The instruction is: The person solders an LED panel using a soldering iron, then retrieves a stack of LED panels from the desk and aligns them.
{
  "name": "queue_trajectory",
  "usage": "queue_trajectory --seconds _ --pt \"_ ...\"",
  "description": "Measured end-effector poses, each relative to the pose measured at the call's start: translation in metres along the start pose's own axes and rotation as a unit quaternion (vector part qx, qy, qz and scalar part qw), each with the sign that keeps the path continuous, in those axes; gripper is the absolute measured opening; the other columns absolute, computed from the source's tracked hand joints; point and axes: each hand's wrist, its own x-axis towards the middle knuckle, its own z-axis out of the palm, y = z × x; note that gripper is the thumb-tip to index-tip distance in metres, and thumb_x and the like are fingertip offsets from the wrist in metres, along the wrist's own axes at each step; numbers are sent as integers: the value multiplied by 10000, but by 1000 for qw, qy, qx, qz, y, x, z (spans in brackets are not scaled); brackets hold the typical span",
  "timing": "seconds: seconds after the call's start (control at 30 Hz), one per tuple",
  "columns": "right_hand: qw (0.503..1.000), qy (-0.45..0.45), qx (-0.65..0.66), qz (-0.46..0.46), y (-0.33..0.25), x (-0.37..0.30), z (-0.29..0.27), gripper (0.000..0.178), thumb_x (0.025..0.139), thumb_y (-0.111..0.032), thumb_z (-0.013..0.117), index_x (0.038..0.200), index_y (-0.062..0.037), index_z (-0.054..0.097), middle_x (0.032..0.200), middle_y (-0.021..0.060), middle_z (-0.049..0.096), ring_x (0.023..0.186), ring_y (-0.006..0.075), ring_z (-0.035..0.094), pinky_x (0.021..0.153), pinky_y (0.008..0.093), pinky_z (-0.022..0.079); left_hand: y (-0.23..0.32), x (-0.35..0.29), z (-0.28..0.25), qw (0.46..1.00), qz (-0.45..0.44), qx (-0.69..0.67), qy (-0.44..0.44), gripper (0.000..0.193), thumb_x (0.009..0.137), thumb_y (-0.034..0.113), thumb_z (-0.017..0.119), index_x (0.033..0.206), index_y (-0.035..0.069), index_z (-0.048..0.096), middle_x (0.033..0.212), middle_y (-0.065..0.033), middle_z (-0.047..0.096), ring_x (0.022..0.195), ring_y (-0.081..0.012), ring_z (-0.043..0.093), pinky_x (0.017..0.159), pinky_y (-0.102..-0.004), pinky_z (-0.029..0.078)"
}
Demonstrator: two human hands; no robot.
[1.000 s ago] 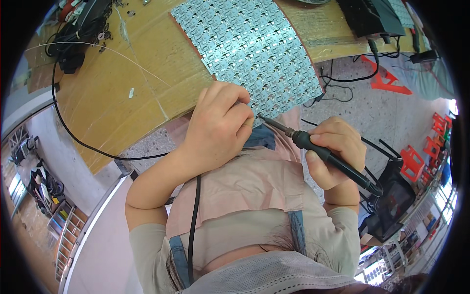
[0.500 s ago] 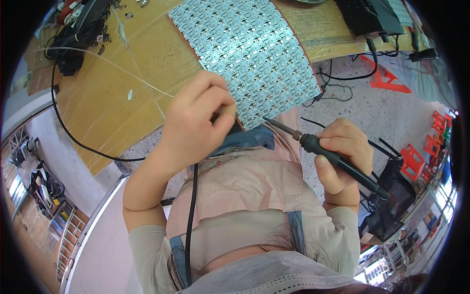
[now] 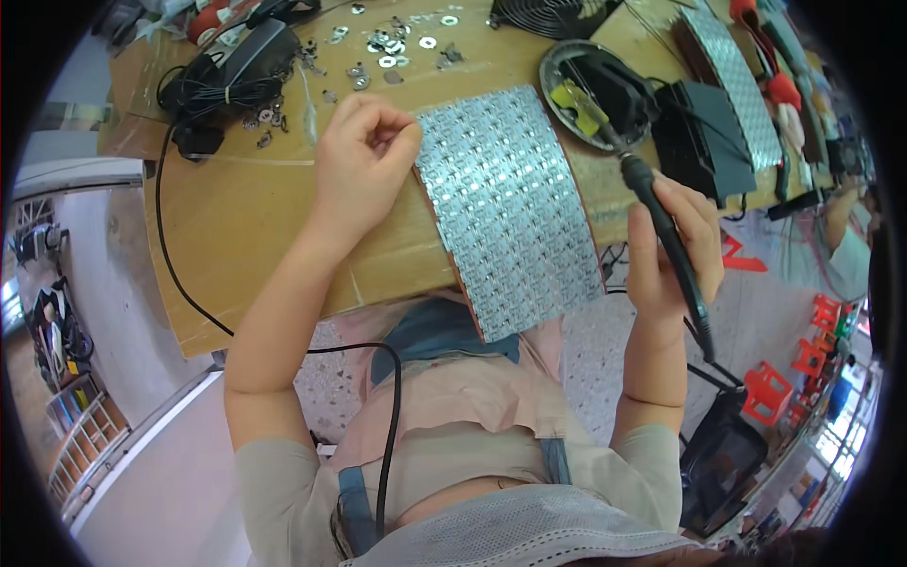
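Observation:
My right hand [image 3: 697,227] grips the dark handle of a soldering iron [image 3: 639,176]. Its metal shaft reaches into a round dish [image 3: 548,87], up to a yellow sponge [image 3: 578,106]; whether the tip touches it I cannot tell. A sheet of small silvery circuit boards [image 3: 515,198] lies on the table, its near end jutting over the front edge. Just beside the sheet's upper left edge is my left hand [image 3: 364,165], thumb and finger pinched together. Anything between those fingers is too small to make out.
Small metal rings and bits [image 3: 387,45] lie at the far side. A black adapter with coiled cable [image 3: 231,80] sits left. Right of the dish stand a black box [image 3: 697,142] and another board sheet [image 3: 732,90]. A black cable [image 3: 397,406] crosses before my body.
The soldering iron has left the board sheet's near edge for the dish at the far right. My left hand has moved away over the table, still pinched. The view has shifted, showing more table.

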Motion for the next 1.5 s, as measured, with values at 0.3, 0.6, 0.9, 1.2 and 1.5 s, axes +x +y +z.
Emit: queue_trajectory --seconds 0.3,0.6,0.9,1.2,1.5 --pt "980 -106 137 101 41 31 66 205 765 -20 779 947 36 705 891 125 711 773 190 670 724 290 526 -28 36 15 993 74 86 -42 76 832 7 721 853 -40 665 999 -77 610 778 -135 619 664 -252 517" --pt "967 -119 183 133 51 33 82 201 749 -30 776 923 37 699 870 129 705 759 192 660 716 304 524 -23 33 12 996 54 64 -43 70 809 -3 723 825 -24 658 985 -72 613 806 -147 620 671 -268 514" --pt "968 -134 170 124 51 34 87 202 751 -36 775 921 40 696 860 136 707 756 200 669 711 305 526 -25 32 12 993 74 88 -42 72 793 -2 723 818 -14 656 982 -82 615 849 -191 626 715 -304 514" --pt "974 -130 162 95 52 33 84 202 749 -39 777 907 45 684 850 139 707 742 205 662 701 308 525 -23 32 13 994 76 68 -30 91 762 -24 707 780 -13 619 919 -106 604 801 -271 630 695 -354 508" --pt "972 -117 167 117 49 26 75 208 748 -39 770 909 51 674 851 153 704 747 208 661 700 310 525 -20 30 16 984 116 119 -64 86 756 -14 723 803 -14 651 979 -89 596 882 -222 604 721 -319 491"
